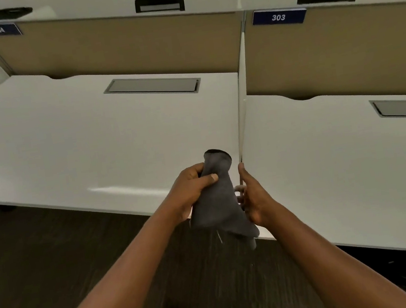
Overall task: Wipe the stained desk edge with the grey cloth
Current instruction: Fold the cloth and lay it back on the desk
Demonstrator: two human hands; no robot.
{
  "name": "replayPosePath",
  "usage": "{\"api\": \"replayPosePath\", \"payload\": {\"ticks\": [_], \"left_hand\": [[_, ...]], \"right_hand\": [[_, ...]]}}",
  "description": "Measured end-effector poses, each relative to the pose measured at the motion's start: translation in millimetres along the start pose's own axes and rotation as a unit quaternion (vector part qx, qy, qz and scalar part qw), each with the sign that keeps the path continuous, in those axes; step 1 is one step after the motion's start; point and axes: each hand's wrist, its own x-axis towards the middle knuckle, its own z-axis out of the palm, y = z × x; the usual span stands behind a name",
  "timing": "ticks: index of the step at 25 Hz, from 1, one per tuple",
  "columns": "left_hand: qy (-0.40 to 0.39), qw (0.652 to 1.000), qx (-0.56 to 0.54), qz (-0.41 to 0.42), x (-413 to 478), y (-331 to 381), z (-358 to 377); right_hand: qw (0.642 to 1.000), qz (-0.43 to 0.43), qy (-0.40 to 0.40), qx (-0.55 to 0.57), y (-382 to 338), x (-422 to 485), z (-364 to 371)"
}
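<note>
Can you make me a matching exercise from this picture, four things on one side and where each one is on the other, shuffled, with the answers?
Things:
1. grey cloth
2. left hand
3. 303 sign
4. 304 sign

Places:
A. far left panel
B. clenched round the cloth
C. above the right desk
D. held between both hands at the desk edge

Pairs: 1-D, 2-B, 3-C, 4-A
</note>
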Motion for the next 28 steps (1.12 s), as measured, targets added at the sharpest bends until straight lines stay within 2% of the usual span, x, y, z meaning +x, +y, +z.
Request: {"api": "replayPosePath", "payload": {"ticks": [3, 5, 8, 11, 14, 16, 18, 20, 22, 24, 28], "left_hand": [[0.0, 0.992, -0.123, -0.029, 2, 8, -7], [0.022, 0.983, -0.178, -0.037, 4, 7, -15], [0.074, 0.971, -0.224, -0.041, 5, -3, -28], [0.147, 0.97, -0.187, -0.046, 11, -14, -34], [0.204, 0.974, -0.043, -0.09, 26, -20, -32], [0.178, 0.973, -0.042, -0.139, 36, -23, -35], [0.086, 0.967, -0.143, -0.194, 47, -27, -43], [0.003, 0.936, -0.29, -0.199, 57, -38, -54], [-0.033, 0.893, -0.412, -0.18, 68, -47, -74], [-0.027, 0.879, -0.446, -0.166, 84, -53, -106], [0.033, 0.912, -0.375, -0.162, 126, -61, -186]], "right_hand": [[0.993, 0.047, -0.081, 0.069, -6, -6, -12], [0.989, 0.009, -0.105, 0.104, -15, -11, -14], [0.989, -0.071, -0.073, 0.105, -35, -20, -7], [0.986, -0.156, -0.037, 0.052, -60, -29, 10], [0.971, -0.228, -0.016, -0.068, -82, -34, 42], [0.957, -0.256, -0.001, -0.135, -89, -29, 64], [0.949, -0.266, 0.004, -0.169, -91, -15, 88], [0.951, -0.255, -0.013, -0.177, -90, 4, 112], [0.964, -0.216, -0.042, -0.151, -91, 30, 136], [0.979, -0.165, -0.062, -0.099, -95, 63, 160], [0.99, -0.126, -0.057, -0.006, -107, 135, 197]]}}
